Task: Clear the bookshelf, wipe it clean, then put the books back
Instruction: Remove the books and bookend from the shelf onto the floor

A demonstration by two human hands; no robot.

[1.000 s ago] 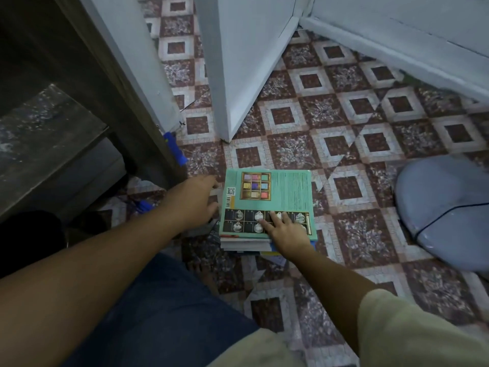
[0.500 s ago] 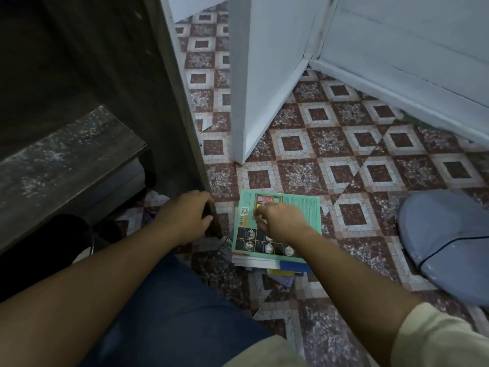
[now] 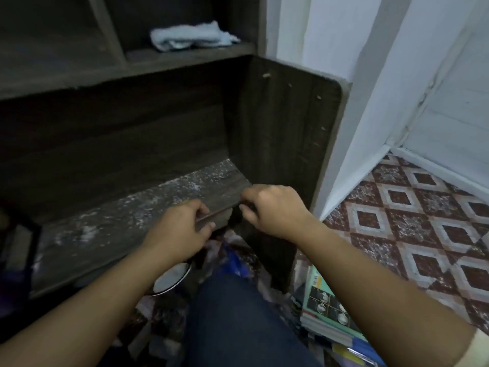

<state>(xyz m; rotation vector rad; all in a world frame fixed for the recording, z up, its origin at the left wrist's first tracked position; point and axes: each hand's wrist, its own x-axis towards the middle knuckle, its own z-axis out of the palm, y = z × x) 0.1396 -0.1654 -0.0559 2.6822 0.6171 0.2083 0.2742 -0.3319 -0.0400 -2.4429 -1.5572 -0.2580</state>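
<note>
No legible text, number or brand anywhere. Teal book (image 3: 321, 292) atop stack (image 3: 326, 331) on floor (image 3: 397, 221), beside shelf (image 3: 277, 128) right panel: pale code patch (image 3: 316, 280) on cover, too blurred. Dark cover (image 3: 295, 300) just left: white marks, illegible.

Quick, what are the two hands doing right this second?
Left hand: curled round the front edge of the dusty shelf board.
Right hand: curled at that board's right end, apparently gripping it.
</note>
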